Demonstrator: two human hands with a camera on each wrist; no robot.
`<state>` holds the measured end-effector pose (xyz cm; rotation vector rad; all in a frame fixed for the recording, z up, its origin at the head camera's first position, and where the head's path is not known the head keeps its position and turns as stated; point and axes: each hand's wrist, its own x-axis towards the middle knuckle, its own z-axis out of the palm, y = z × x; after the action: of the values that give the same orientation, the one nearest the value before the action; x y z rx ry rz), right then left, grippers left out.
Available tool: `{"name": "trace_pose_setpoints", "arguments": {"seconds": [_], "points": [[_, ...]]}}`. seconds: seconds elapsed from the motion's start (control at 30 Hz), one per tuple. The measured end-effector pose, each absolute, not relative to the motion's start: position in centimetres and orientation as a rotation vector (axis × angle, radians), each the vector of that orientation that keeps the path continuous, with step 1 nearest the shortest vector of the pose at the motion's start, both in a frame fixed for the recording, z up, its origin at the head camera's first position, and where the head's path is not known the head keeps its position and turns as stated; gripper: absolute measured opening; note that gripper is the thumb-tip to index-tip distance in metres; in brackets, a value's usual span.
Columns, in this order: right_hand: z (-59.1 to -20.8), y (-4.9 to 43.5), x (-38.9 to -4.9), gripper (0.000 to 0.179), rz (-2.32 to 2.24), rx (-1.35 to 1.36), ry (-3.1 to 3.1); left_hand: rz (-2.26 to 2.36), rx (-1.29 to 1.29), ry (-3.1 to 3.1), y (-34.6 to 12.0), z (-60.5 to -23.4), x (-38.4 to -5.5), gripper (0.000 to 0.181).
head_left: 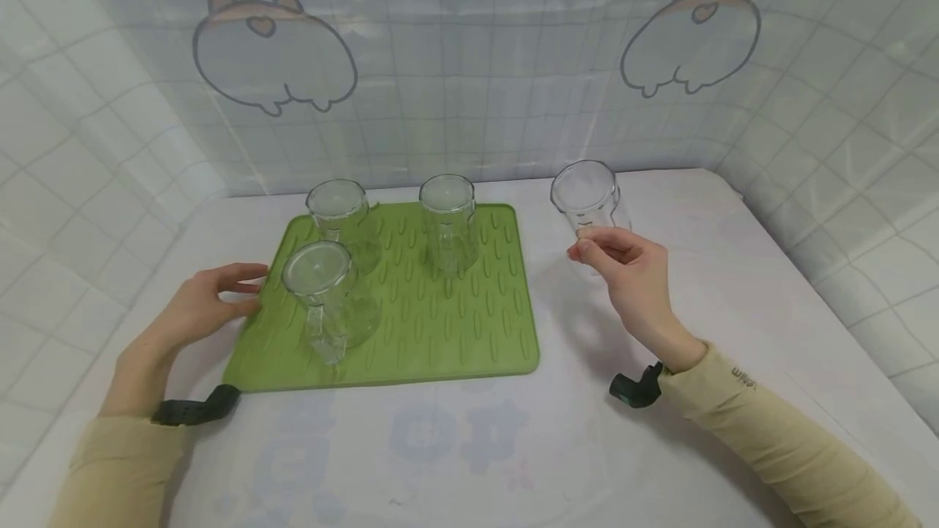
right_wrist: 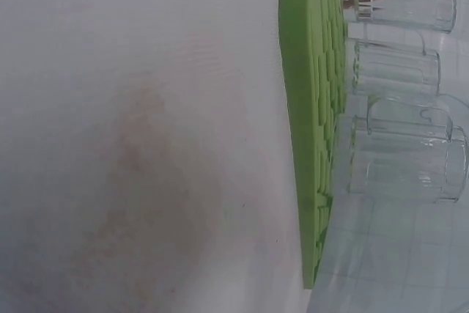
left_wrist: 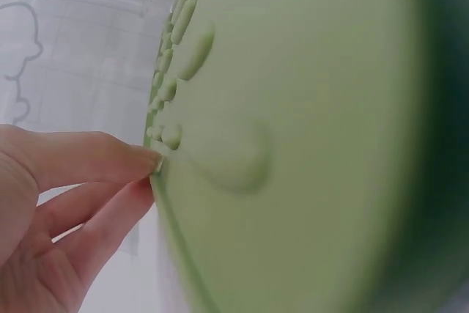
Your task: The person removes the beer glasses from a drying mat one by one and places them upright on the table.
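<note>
At the left edge of a green ridged mat (head_left: pixel 411 341), my left hand (head_left: pixel 192 304) pinches the rim between thumb and fingers. The left wrist view shows the thumb and fingertips (left_wrist: pixel 139 163) meeting on that edge. Three clear glass mugs stand on the mat: a front left mug (head_left: pixel 319 269), a back left mug (head_left: pixel 339 200) and a back middle mug (head_left: pixel 447 195). To the right of the mat, my right hand (head_left: pixel 634 279) holds a fourth clear glass mug (head_left: pixel 587 186) by its handle, which the fingers mostly hide. Whether this mug touches the table cannot be told.
A white cloth (head_left: pixel 455 463) with faint printed figures covers the table. Tiled-pattern sheeting (head_left: pixel 484 63) rises behind and at both sides, close to the mat's back edge. Dark wrist mounts (head_left: pixel 637 388) sit under both sleeves.
</note>
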<state>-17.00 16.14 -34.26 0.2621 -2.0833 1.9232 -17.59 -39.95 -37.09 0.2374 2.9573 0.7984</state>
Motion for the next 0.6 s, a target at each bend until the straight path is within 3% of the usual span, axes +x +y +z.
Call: {"name": "trace_pose_setpoints", "arguments": {"seconds": [0.6], "points": [[-34.6, 15.7, -16.4, 0.012, 1.803, 0.344, -2.178, 1.078, 0.253, 3.223, -35.4, -32.4, -16.4, 0.041]]}}
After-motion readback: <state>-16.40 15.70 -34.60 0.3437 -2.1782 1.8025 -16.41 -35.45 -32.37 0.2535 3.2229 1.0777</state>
